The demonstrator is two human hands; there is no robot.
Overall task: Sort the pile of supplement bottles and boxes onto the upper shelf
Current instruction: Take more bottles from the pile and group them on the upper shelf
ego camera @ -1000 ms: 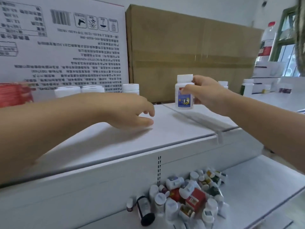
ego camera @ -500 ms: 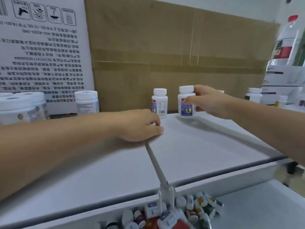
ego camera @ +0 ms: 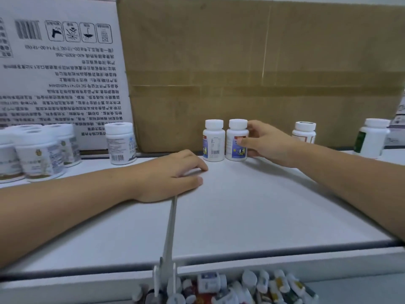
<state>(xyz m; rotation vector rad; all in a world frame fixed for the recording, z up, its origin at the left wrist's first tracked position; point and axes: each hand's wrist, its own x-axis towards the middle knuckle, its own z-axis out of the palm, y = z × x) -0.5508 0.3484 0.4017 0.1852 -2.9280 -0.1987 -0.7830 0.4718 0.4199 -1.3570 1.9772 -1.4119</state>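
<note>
Our right hand (ego camera: 265, 143) grips a white bottle (ego camera: 236, 141) with a blue label. The thumb lies across the front and the fingers curl round the far side. The bottle stands upright at the back of the upper shelf (ego camera: 252, 207), its base on or just above the surface; we cannot tell which. A second bottle (ego camera: 213, 140) stands upright just to its left, so close that the two look to be touching.

Our left hand (ego camera: 173, 174) lies palm down on the shelf in front of them, fingers loosely bent and holding nothing. Its heel sits on the far end of a thin white divider (ego camera: 171, 227) that runs toward the shelf's front edge.

Further left stand a lone tub (ego camera: 120, 142) and a cluster of tubs (ego camera: 39, 154). To the right stand a white jar (ego camera: 303, 132) and a green-labelled jar (ego camera: 370, 138), each well apart from the pair. Behind everything are a brown carton (ego camera: 241, 62) and a white printed carton (ego camera: 59, 62).

Below the front edge lies the pile (ego camera: 230, 286) — small bottles and a red box, jumbled together on the lower level.
</note>
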